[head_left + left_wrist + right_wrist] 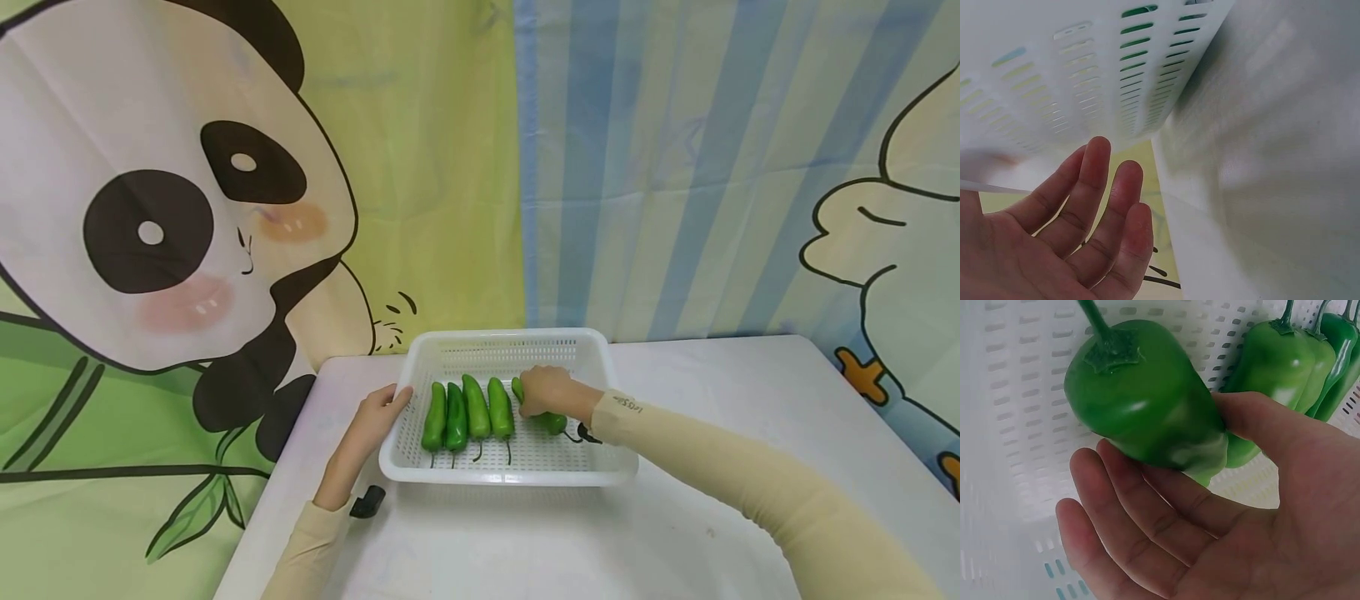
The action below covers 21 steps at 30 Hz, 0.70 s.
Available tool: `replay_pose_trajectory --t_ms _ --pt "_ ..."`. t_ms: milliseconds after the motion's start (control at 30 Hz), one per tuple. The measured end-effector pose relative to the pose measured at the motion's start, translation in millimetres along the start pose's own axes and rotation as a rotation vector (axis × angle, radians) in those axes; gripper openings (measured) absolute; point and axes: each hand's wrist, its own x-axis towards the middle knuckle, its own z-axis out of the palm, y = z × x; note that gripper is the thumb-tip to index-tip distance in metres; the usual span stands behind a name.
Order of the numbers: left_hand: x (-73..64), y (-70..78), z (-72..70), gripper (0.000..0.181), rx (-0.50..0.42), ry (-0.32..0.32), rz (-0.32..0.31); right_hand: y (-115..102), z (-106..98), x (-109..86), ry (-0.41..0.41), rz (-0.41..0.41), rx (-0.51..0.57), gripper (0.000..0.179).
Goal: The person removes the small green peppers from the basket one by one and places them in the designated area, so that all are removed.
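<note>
A white perforated plastic basket stands on the table with several green peppers side by side in its left and middle part, stems toward the near side. At the basket's left end, my left hand holds the rim, thumb over the edge; in the left wrist view its fingers lie along the outside wall. My right hand reaches inside, right of the row, and grips another green pepper between thumb and fingers. That pepper lies slanted, stem toward the near right, partly covered by the hand in the head view.
The basket sits on a white-covered table. Behind it hangs a printed curtain with a panda and stripes. Small black devices are worn at both wrists.
</note>
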Motion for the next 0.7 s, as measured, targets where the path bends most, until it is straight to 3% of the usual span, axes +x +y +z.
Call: replay_pose_trajectory --t_ms 267,700 --pt "0.2 -0.3 0.1 0.053 0.001 0.000 0.002 7.8 -2.9 0.4 -0.018 -0.002 0.067 0.025" --pt "0.5 -0.4 -0.1 0.054 -0.001 -0.003 -0.002 24.4 -8.5 7.8 -0.146 0.006 0.316 0.036"
